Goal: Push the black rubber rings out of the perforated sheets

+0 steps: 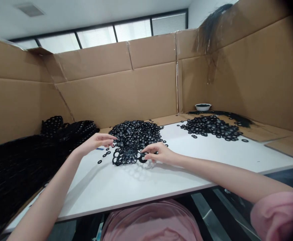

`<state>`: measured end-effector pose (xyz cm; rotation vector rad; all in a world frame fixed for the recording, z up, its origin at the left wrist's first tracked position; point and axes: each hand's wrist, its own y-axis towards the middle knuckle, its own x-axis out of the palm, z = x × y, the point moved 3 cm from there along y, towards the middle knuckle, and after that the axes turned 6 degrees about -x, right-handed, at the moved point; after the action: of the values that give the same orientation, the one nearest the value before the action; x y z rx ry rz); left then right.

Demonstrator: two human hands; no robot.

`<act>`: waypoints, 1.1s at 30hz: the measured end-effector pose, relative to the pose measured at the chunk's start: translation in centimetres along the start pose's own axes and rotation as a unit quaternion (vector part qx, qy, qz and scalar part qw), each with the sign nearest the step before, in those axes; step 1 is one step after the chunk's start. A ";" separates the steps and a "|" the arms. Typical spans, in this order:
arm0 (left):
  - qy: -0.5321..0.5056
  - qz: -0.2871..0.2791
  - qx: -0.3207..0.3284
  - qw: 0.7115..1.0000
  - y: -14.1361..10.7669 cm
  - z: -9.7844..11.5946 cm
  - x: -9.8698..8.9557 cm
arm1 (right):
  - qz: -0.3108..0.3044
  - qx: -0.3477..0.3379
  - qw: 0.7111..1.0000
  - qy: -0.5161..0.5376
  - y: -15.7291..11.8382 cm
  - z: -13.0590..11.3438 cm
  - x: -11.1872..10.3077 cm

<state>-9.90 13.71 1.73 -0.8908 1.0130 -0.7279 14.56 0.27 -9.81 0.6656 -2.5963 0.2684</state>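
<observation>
Left of the white table (138, 189), a dark mass of punched black sheet (15, 174) is too dim to make out. The left hand (94, 143) reaches rightward, fingers close together, at a heap of black rings (133, 134). A linked-ring lattice (125, 156) lies flat, long axis crosswise; the right hand (160, 153) curls over its edge, any pinch hidden. A white bowl (203, 106) sits farther right.

Head view: left hand (94, 142), fingers extended, touches the left edge of a black ring web (133, 139), probably rubber; right hand (160, 152) pinches its near edge. Loose rings (99, 161) lie just beside it on the white tabletop (136, 187). A second heap (211, 126) lies right, white bowl (203, 107) behind, punched black sheets (15, 174) left, cardboard walls (118, 90) around.
</observation>
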 end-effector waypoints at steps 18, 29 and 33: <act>0.192 0.107 -0.067 0.973 1.9 -10.1 -3.4 | -0.025 -0.039 0.998 -0.046 -0.2 -0.1 0.1; -0.152 0.228 0.192 0.942 -3.0 9.1 2.6 | -0.018 -0.170 0.978 -0.120 -0.4 -0.6 0.0; -0.237 0.142 0.225 0.934 -3.6 11.4 6.7 | -0.010 -0.211 0.964 -0.161 -0.5 -1.0 -0.1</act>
<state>2.67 9.61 5.17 -0.4676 0.4947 -0.4380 15.21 0.14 -8.94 0.6171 -2.8127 -0.4268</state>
